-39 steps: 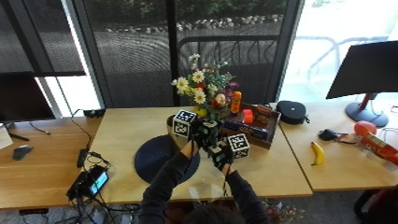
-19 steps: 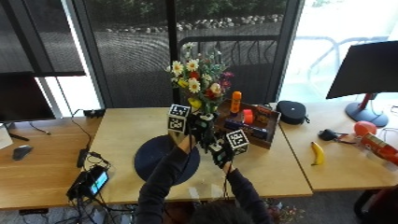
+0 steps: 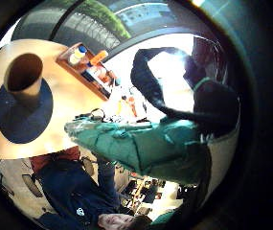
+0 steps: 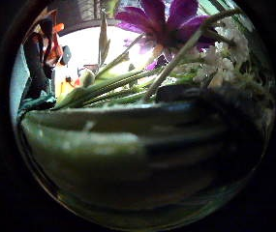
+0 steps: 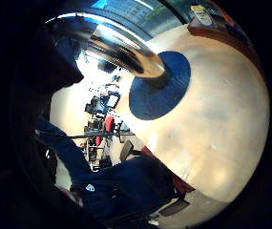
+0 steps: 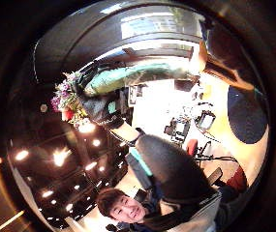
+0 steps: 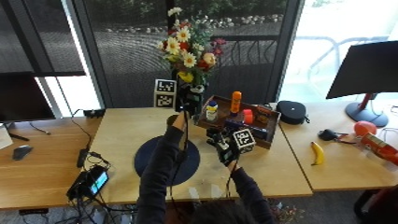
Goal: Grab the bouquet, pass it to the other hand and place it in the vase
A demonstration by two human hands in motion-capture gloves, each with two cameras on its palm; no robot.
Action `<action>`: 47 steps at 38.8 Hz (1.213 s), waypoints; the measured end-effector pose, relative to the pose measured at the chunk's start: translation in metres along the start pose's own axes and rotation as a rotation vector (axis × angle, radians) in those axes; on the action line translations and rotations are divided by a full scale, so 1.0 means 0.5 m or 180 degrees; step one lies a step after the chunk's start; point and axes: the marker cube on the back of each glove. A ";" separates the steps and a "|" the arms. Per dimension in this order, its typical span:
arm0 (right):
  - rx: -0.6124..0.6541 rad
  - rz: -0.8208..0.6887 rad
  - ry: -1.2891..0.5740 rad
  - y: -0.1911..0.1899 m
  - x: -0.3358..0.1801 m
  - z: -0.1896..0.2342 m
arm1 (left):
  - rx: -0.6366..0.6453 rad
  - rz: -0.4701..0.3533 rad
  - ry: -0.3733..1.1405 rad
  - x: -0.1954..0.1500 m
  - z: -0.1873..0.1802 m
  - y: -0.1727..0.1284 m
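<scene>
Bouquet [image 7: 187, 44] raised higher, left hand [image 7: 188, 100] gripping

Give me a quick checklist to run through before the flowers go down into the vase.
1. Bouquet held by one hand only: ok, the left hand grips the stems and holds it high over the table.
2. Right hand clear of the bouquet: ok, it hangs lower, beside the tray, holding nothing.
3. Vase upright on the dark round mat: ok, it stands on the mat.
4. Vase mouth free: ok, the palm view shows it open and empty.
5. Stems lined up over the mouth: cannot tell; the left arm hides the vase from above.
</scene>
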 end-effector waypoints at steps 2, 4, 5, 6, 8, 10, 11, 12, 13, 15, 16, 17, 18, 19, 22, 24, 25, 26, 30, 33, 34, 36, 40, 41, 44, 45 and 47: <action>0.0052 0.0291 -0.0157 0.007 -0.008 0.005 | 0.0068 0.0026 0.0015 0.023 -0.011 -0.012; 0.0100 0.0384 -0.0168 0.006 -0.008 0.004 | 0.0105 0.0031 0.0049 0.042 -0.020 -0.022; 0.0111 0.0392 -0.0164 0.003 -0.006 0.002 | 0.0121 0.0030 0.0064 0.050 -0.023 -0.026; 0.0113 0.0395 -0.0162 0.000 -0.003 0.000 | 0.0140 0.0030 0.0076 0.057 -0.027 -0.031; 0.0115 0.0409 -0.0152 -0.005 0.001 -0.006 | 0.0188 0.0039 0.0087 0.070 -0.035 -0.041; 0.0141 0.0436 -0.0118 -0.010 0.000 -0.012 | 0.0247 0.0063 0.0084 0.084 -0.044 -0.051; 0.0159 0.0455 -0.0099 -0.013 -0.002 -0.015 | 0.0281 0.0077 0.0076 0.089 -0.048 -0.056; 0.0175 0.0475 -0.0085 -0.015 -0.003 -0.019 | 0.0315 0.0090 0.0066 0.094 -0.053 -0.059; 0.0187 0.0494 -0.0077 -0.018 -0.005 -0.022 | 0.0347 0.0100 0.0055 0.097 -0.056 -0.063; 0.0195 0.0520 -0.0085 -0.023 -0.007 -0.030 | 0.0394 0.0105 0.0040 0.100 -0.064 -0.071; 0.0192 0.0532 -0.0095 -0.026 -0.008 -0.034 | 0.0412 0.0103 0.0034 0.100 -0.067 -0.075; 0.0188 0.0547 -0.0103 -0.028 -0.010 -0.038 | 0.0428 0.0100 0.0030 0.099 -0.071 -0.080; 0.0187 0.0561 -0.0107 -0.029 -0.013 -0.043 | 0.0444 0.0097 0.0025 0.098 -0.074 -0.083; 0.0192 0.0571 -0.0107 -0.030 -0.017 -0.046 | 0.0459 0.0094 0.0020 0.097 -0.077 -0.086; 0.0234 0.0587 -0.0077 -0.035 -0.025 -0.060 | 0.0488 0.0074 0.0016 0.093 -0.084 -0.094; 0.0269 0.0594 -0.0022 -0.041 -0.019 -0.072 | 0.0497 0.0058 0.0029 0.090 -0.088 -0.100; 0.0286 0.0600 0.0002 -0.043 -0.017 -0.078 | 0.0507 0.0053 0.0032 0.088 -0.089 -0.103; 0.0301 0.0608 0.0015 -0.044 -0.017 -0.083 | 0.0520 0.0049 0.0029 0.085 -0.091 -0.107; 0.0334 0.0652 0.0023 -0.046 -0.027 -0.095 | 0.0559 0.0033 -0.0010 0.075 -0.097 -0.119; 0.0375 0.0667 0.0065 -0.050 -0.025 -0.106 | 0.0563 0.0036 -0.0035 0.071 -0.099 -0.121; 0.0393 0.0669 0.0091 -0.052 -0.022 -0.111 | 0.0563 0.0039 -0.0044 0.069 -0.099 -0.123; 0.0428 0.0677 0.0133 -0.056 -0.014 -0.124 | 0.0556 0.0045 -0.0056 0.064 -0.099 -0.128; 0.0478 0.0682 0.0154 -0.058 -0.012 -0.140 | 0.0554 0.0046 -0.0071 0.051 -0.100 -0.141; 0.0480 0.0678 0.0151 -0.058 -0.013 -0.142 | 0.0555 0.0042 -0.0073 0.047 -0.101 -0.145; 0.0464 0.0672 0.0095 -0.054 -0.017 -0.148 | 0.0543 0.0020 -0.0065 0.035 -0.102 -0.155; 0.0457 0.0678 0.0068 -0.053 -0.018 -0.149 | 0.0536 0.0010 -0.0058 0.031 -0.103 -0.158; 0.0446 0.0697 0.0038 -0.049 -0.019 -0.151 | 0.0522 -0.0017 -0.0042 0.022 -0.105 -0.165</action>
